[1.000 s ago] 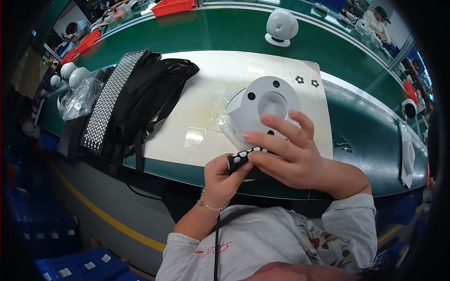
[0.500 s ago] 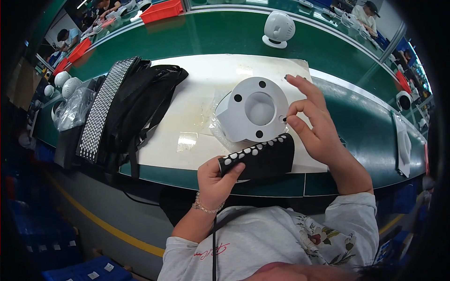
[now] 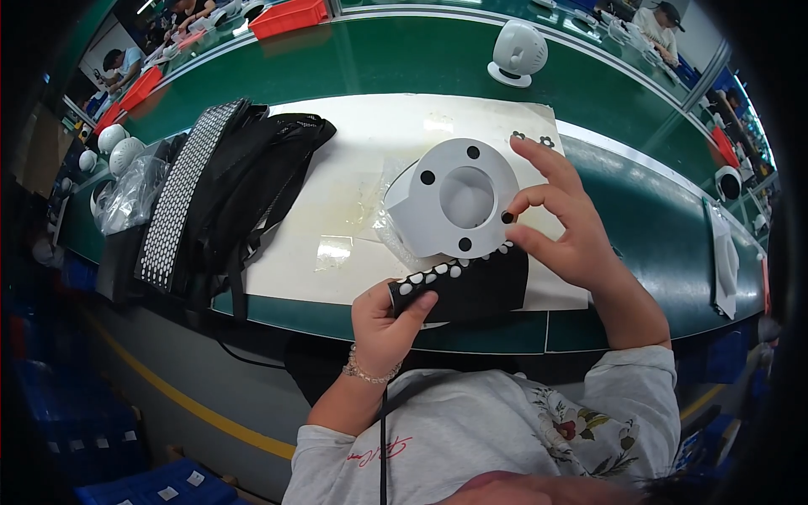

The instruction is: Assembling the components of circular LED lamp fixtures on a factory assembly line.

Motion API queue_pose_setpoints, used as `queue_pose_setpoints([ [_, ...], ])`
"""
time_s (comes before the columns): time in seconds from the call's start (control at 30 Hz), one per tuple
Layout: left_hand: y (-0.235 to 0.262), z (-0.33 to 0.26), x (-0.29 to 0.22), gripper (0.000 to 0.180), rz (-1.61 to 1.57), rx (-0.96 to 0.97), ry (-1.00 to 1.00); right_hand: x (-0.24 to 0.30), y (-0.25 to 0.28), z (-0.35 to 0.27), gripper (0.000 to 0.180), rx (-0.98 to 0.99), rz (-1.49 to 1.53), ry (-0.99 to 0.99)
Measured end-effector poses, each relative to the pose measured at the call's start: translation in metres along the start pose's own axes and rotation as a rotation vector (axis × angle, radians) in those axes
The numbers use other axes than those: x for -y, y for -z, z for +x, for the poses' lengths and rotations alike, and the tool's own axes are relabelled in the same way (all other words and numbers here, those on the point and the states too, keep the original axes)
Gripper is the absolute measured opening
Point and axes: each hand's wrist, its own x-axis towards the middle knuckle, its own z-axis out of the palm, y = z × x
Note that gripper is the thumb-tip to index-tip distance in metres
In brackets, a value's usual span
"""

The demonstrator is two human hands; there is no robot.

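A white round base (image 3: 450,160) with a wide centre opening lies on the worktable, partly over clear plastic wrap (image 3: 391,223). Black round pads sit on its flat face. At its right rim, another black round pad (image 3: 507,217) is at the tips of my right hand's (image 3: 555,219) thumb and forefinger, the other fingers raised. Whether that pad touches the base is hard to tell. Just in front, my left hand (image 3: 383,324) grips a black pad sheet (image 3: 480,290) whose upper edge shows rows of white dots; the thumb lies on top.
To the left lie black mesh bags (image 3: 273,168) and a white-dotted black sheet (image 3: 189,194), beside a plastic-wrapped bundle (image 3: 135,194). A white fan-like unit (image 3: 518,55) stands on the green belt (image 3: 404,59) behind the white board (image 3: 353,126). Red bins (image 3: 288,18) and other people are farther off.
The black pad at my right fingertips has turned to show its round face, by the base's rim. My left hand has barely shifted. On the belt, the white unit has moved right.
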Motion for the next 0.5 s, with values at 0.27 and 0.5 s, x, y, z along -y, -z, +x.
queue_pose_setpoints([
  [0.27,0.0,0.0,-0.001,0.008,-0.031,0.006,0.029,-0.007,-0.002,-0.003,0.023,-0.14,-0.301,0.266],
  [0.5,-0.002,0.0,-0.002,0.005,-0.053,0.004,0.014,-0.018,-0.007,-0.008,0.019,-0.218,-0.589,0.488],
])
